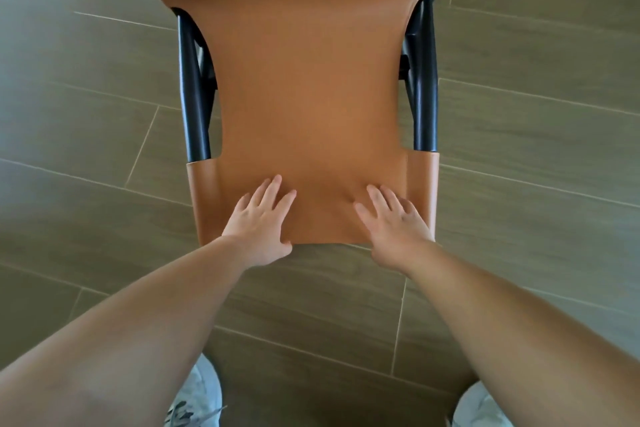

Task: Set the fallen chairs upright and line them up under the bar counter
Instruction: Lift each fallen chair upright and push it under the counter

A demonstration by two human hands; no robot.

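Note:
A chair (308, 90) with a tan leather back and seat and black metal frame tubes fills the middle of the head view, seen from above and behind. Its top edge is nearest me. My left hand (263, 222) grips that top edge left of centre, fingers spread on the leather and thumb curled under the rim. My right hand (394, 222) holds the same edge right of centre, fingers flat on the leather. The chair's legs are hidden below it, and the bar counter is out of view.
Grey-brown wood-look floor tiles (519, 135) surround the chair on all sides. My two shoes show at the bottom edge, the left shoe (197, 399) and the right shoe (481, 406), close behind the chair.

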